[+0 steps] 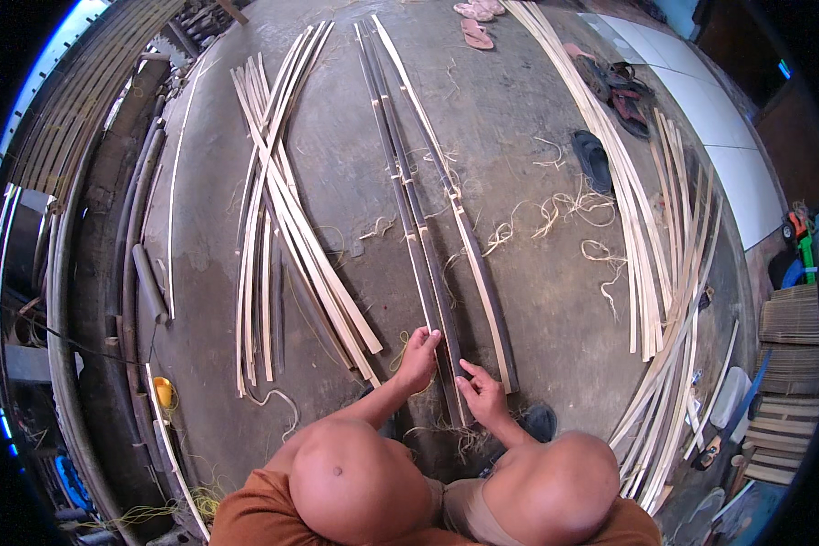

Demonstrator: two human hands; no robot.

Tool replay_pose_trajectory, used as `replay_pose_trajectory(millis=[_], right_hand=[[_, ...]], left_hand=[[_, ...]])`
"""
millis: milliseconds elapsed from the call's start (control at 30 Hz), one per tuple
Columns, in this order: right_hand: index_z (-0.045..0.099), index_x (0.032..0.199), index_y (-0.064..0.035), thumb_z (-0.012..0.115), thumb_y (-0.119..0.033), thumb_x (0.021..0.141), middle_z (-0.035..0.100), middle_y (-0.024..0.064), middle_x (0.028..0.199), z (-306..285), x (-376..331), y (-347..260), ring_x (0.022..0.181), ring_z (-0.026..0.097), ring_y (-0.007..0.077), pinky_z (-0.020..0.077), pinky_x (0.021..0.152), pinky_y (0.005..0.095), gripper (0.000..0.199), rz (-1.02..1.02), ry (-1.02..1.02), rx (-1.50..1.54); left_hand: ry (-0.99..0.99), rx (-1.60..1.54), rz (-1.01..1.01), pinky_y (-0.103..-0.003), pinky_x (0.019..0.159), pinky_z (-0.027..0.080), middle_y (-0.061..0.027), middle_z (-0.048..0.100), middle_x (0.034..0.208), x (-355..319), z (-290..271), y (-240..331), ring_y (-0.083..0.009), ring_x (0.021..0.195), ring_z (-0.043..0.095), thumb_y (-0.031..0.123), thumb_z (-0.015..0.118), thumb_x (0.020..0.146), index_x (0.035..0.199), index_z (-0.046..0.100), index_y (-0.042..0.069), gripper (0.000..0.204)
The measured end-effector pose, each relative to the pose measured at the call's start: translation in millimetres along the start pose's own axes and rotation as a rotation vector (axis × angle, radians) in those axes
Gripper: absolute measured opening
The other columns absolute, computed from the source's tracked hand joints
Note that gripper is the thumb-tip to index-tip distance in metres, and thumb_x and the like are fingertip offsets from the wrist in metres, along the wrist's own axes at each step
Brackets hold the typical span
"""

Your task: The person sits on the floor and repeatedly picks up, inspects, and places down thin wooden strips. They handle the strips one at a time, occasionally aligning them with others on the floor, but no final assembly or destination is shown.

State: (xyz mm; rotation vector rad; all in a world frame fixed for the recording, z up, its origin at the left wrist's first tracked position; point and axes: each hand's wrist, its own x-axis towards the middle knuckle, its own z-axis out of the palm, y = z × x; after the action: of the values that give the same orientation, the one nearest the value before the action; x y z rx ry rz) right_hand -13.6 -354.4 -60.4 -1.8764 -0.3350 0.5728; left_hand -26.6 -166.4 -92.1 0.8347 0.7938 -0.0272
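Note:
Two long split bamboo strips run away from me side by side on the floor, their near ends between my feet. My left hand point(419, 359) pinches the edge of the left bamboo strip point(413, 244) between thumb and fingers. A little nearer and to the right, my right hand point(484, 391) has its fingers and thumb closed on the dark-skinned right bamboo strip point(440, 296). To the right lies another bamboo strip point(475, 257), dark and pale along its length, untouched by either hand. Both strips in my hands show pale bands at the nodes.
Crossed pale bamboo strips point(296, 196) lie at the left, a long bundle of strips point(623, 209) at the right. Thin shavings point(555, 211) curl on the concrete. Sandals point(591, 162) rest beyond; a slatted bamboo panel point(82, 100) and poles line the left side.

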Motion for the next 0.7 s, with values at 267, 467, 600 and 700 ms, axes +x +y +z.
replay_pose_trajectory(millis=[267, 467, 600, 700], right_hand=[[0.066, 0.127, -0.0121, 0.070, -0.023, 0.092, 0.063, 0.0093, 0.063, -4, 2, -5, 0.054, 0.059, 0.0173, 0.0469, 0.054, 0.0345, 0.036, 0.017, -0.042, -0.107], [0.056, 0.136, -0.0080, 0.066, -0.027, 0.096, 0.068, 0.0166, 0.101, -13, 12, -30, 0.086, 0.069, 0.0264, 0.0551, 0.075, 0.0374, 0.046, -0.137, -0.093, -0.225], [0.048, 0.134, -0.0011, 0.059, -0.025, 0.101, 0.068, 0.0152, 0.100, 12, 19, -38, 0.086, 0.070, 0.0223, 0.0560, 0.073, 0.0367, 0.042, 0.410, -0.450, 0.424], [0.054, 0.119, -0.0002, 0.062, -0.033, 0.099, 0.070, 0.0165, 0.095, 18, 25, -24, 0.086, 0.070, 0.0231, 0.0553, 0.075, 0.0390, 0.040, 0.247, -0.586, 0.037]], left_hand=[[0.053, 0.150, 0.044, -0.032, 0.073, 0.051, -0.0019, 0.062, 0.097, -6, -7, 10, -0.0110, 0.081, 0.058, 0.022, 0.055, 0.103, 0.109, 0.055, 0.007, 0.016], [-0.183, 0.247, 0.018, -0.027, 0.074, 0.047, 0.0022, 0.061, 0.087, -21, -23, 9, -0.0077, 0.080, 0.056, 0.023, 0.059, 0.101, 0.101, 0.061, 0.006, 0.017], [-0.332, 0.408, -0.027, -0.028, 0.073, 0.049, -0.0005, 0.063, 0.089, -39, -19, 27, -0.0091, 0.081, 0.058, 0.029, 0.061, 0.100, 0.112, 0.062, 0.004, 0.028], [-0.030, 0.563, 0.134, -0.028, 0.066, 0.049, -0.0041, 0.064, 0.090, -32, 0, 53, -0.0096, 0.077, 0.058, 0.037, 0.064, 0.098, 0.119, 0.061, 0.002, 0.040]])
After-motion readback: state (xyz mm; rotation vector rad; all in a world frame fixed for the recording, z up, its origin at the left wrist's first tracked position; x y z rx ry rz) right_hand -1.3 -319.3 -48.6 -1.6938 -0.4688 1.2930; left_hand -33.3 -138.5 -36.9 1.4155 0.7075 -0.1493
